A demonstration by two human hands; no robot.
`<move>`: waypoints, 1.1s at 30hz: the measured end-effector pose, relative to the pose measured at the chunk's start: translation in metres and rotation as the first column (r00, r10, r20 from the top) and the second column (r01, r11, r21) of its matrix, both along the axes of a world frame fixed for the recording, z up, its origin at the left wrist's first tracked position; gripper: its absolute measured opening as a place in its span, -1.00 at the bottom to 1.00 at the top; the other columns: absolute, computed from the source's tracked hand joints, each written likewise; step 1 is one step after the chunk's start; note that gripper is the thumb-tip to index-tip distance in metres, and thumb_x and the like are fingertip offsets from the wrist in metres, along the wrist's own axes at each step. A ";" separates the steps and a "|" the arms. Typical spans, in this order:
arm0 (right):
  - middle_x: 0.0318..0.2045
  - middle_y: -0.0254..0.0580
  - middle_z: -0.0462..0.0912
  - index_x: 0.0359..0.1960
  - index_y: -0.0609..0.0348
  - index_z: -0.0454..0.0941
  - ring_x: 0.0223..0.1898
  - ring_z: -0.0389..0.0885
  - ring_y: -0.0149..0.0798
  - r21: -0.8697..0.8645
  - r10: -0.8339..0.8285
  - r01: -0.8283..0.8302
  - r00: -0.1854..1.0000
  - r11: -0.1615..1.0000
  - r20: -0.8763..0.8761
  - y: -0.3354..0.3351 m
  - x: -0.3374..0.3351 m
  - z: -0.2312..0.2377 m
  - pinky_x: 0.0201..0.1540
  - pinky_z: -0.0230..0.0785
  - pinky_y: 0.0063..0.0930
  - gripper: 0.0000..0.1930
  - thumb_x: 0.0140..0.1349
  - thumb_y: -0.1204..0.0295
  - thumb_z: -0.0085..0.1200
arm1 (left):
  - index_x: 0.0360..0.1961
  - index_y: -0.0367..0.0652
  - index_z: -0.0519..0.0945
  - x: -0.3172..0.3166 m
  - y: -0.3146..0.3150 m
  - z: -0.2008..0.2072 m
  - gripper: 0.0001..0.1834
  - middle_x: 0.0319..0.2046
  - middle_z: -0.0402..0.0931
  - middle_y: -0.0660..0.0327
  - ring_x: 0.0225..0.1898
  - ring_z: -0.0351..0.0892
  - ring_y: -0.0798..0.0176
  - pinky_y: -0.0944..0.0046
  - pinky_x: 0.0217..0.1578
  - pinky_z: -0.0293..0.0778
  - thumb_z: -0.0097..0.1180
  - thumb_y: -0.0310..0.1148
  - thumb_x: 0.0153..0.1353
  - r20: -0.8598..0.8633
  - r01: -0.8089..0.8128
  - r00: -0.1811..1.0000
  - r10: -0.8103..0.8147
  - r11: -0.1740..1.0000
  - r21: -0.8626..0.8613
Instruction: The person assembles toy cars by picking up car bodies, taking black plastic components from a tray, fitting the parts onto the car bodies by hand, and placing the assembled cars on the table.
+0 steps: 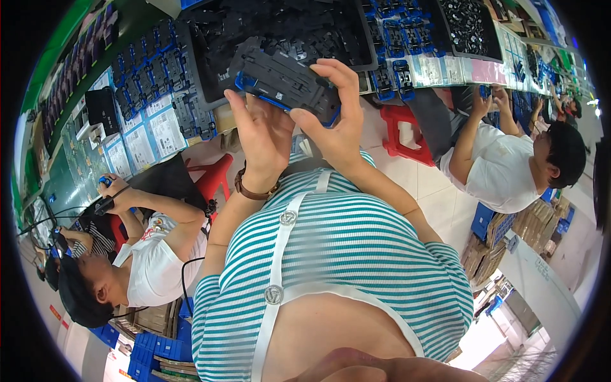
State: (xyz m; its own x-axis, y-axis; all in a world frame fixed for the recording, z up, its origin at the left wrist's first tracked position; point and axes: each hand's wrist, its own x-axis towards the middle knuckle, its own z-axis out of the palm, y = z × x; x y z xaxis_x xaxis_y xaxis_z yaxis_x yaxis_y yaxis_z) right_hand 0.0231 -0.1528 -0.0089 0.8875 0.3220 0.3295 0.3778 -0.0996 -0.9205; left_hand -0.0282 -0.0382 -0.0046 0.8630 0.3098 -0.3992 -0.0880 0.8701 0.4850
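Held up in front of my chest is what looks like a black toy car chassis (pixel 286 81) with blue edges, its flat ribbed side facing me. My right hand (pixel 340 121) grips the chassis at its right end, with the thumb on the near edge and the index finger curled over the far corner. At its near left side is my left hand (pixel 264 137), wearing a brown-strapped watch (pixel 249 190). The left thumb points up beside the blue-edged left end, and the left fingers go behind the chassis, where they are mostly hidden.
A black tray (pixel 203 86) heaped with black parts lies just beyond my hands. Rows of blue-and-black pieces (pixel 149 70) stand left, more (pixel 401 38) right. A second tray (pixel 495 48) holds small parts. Co-workers sit left and right; red stools (pixel 401 143) stand beside me.
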 end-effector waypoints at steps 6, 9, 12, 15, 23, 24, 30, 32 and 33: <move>0.11 -0.10 0.33 0.05 0.15 0.44 0.10 0.40 -0.18 -0.109 -0.013 0.021 0.997 0.994 0.073 0.001 0.001 0.003 0.14 0.28 -0.34 -0.39 -0.13 0.40 0.34 | 0.22 -0.18 0.35 0.003 0.000 0.000 -0.24 0.17 0.40 0.18 0.19 0.34 0.19 0.19 0.23 0.18 -0.41 0.28 0.38 0.002 -0.023 1.000 0.023 0.998 0.053; 0.08 -0.12 0.33 0.06 0.19 0.43 0.08 0.38 -0.23 -0.045 -0.012 0.011 1.000 0.999 -0.003 0.002 0.001 0.005 0.15 0.26 -0.37 -0.40 -0.11 0.39 0.32 | 0.23 -0.16 0.35 0.004 -0.002 0.001 -0.24 0.16 0.40 0.17 0.19 0.35 0.19 0.18 0.22 0.20 -0.41 0.28 0.37 0.000 -0.028 1.000 0.028 0.999 0.024; 0.05 -0.11 0.34 0.06 0.22 0.42 0.08 0.37 -0.23 0.127 -0.001 0.011 0.997 0.992 -0.078 0.001 0.004 0.005 0.15 0.23 -0.38 -0.41 -0.08 0.37 0.31 | 0.25 -0.13 0.32 0.006 0.001 0.000 -0.25 0.19 0.38 0.16 0.22 0.34 0.15 0.13 0.21 0.23 -0.41 0.28 0.37 -0.064 -0.031 0.997 0.031 1.000 0.002; 0.02 -0.18 0.36 0.12 0.28 0.35 0.04 0.36 -0.36 0.361 0.038 0.059 0.966 0.931 -0.255 -0.004 0.004 0.006 0.11 0.23 -0.49 -0.38 0.00 0.37 0.27 | 0.28 -0.12 0.29 0.006 0.004 -0.003 -0.26 0.21 0.37 0.15 0.23 0.33 0.09 0.01 0.22 0.24 -0.40 0.27 0.37 0.006 0.036 0.999 -0.035 0.999 -0.029; -0.01 -0.21 0.40 0.17 0.27 0.32 0.00 0.37 -0.39 0.391 -0.059 0.139 0.976 0.910 -0.209 -0.019 0.002 -0.003 0.10 0.22 -0.51 -0.38 0.10 0.28 0.21 | 0.26 -0.14 0.30 0.008 0.012 0.001 -0.30 0.19 0.39 0.14 0.22 0.35 0.09 0.00 0.22 0.26 -0.33 0.21 0.39 0.051 0.022 0.998 -0.023 1.000 0.022; 0.00 -0.20 0.39 0.17 0.28 0.33 0.02 0.36 -0.38 0.382 -0.048 0.136 0.972 0.914 -0.231 -0.021 0.002 -0.004 0.12 0.21 -0.49 -0.39 0.10 0.27 0.20 | 0.26 -0.15 0.30 0.008 0.013 0.001 -0.30 0.19 0.39 0.13 0.22 0.36 0.09 0.01 0.21 0.27 -0.33 0.21 0.39 0.050 0.012 0.999 -0.013 1.000 0.009; 0.02 -0.10 0.37 0.10 0.30 0.38 0.08 0.37 -0.22 0.108 -0.100 0.100 0.995 0.989 -0.005 -0.027 0.003 -0.001 0.17 0.19 -0.39 -0.40 -0.04 0.43 0.26 | 0.26 -0.16 0.30 0.007 0.016 -0.001 -0.23 0.19 0.39 0.14 0.22 0.36 0.07 0.01 0.21 0.26 -0.32 0.29 0.34 0.063 -0.034 0.997 0.033 0.999 0.001; 0.05 -0.02 0.36 0.05 0.29 0.42 0.08 0.39 -0.12 0.033 -0.056 0.053 0.994 0.998 0.098 -0.020 0.001 -0.002 0.14 0.25 -0.33 -0.41 -0.09 0.44 0.31 | 0.27 -0.16 0.30 0.007 0.013 -0.001 -0.19 0.20 0.39 0.14 0.22 0.35 0.08 0.02 0.22 0.25 -0.33 0.33 0.32 0.048 -0.038 0.998 0.038 0.999 0.002; 0.05 -0.01 0.36 0.04 0.28 0.44 0.08 0.40 -0.10 -0.019 -0.050 0.053 0.989 0.998 0.141 -0.016 0.000 -0.001 0.13 0.28 -0.32 -0.41 -0.08 0.42 0.33 | 0.28 -0.15 0.29 0.006 0.012 0.000 -0.16 0.21 0.38 0.15 0.23 0.34 0.08 0.02 0.23 0.24 -0.34 0.36 0.30 0.032 -0.045 0.998 0.045 0.999 0.002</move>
